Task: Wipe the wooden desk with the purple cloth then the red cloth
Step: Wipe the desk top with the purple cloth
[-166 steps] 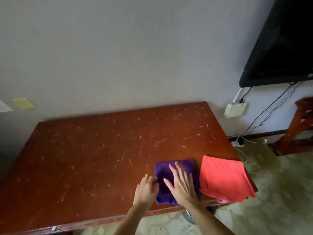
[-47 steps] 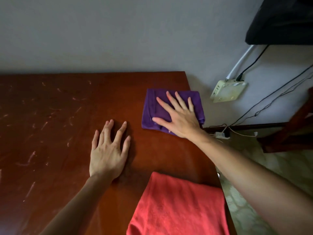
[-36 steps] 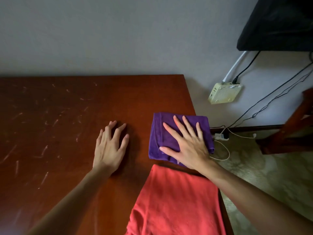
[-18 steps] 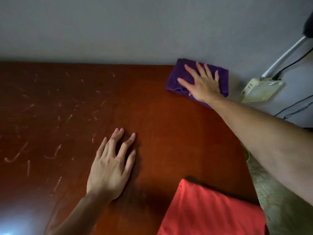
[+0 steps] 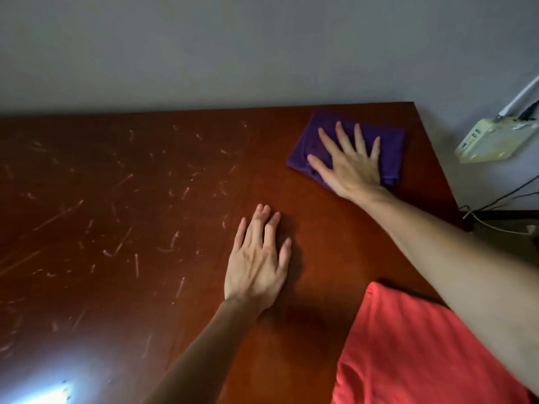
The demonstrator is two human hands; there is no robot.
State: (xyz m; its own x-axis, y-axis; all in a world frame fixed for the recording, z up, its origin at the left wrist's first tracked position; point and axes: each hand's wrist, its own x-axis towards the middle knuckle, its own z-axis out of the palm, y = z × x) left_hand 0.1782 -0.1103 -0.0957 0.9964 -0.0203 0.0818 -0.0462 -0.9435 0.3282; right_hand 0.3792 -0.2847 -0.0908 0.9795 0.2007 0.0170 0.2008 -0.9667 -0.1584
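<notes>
Purple cloth (image 5: 354,135) lay folded at the far right corner of the wooden desk (image 5: 175,199), close to the back edge and the right edge. The right hand (image 5: 348,167) pressed flat on top of it, fingers straight and spread apart, thumb out to the left, none of them curled round the fabric. The folded cloth showed on all sides of the hand, with its long axis running roughly left to right along the back edge.

The left hand (image 5: 258,263) rested palm down on bare wood, nearer the person and to the left of the cloth, fingers straight and only slightly parted, holding nothing. It was well apart from the cloth.

Pale scratch-like marks (image 5: 122,243) covered the desk to the left of both hands; whether they were debris or scratches could not be told. The strip near the right edge looked free of them. The unwiped area therefore lay to the left of the cloth, so the next stroke probably needed to carry the cloth leftward. The right hand was the one in place to do this.

The red cloth (image 5: 408,351) lay at the near right corner, partly under the right forearm, untouched by either hand.
</notes>
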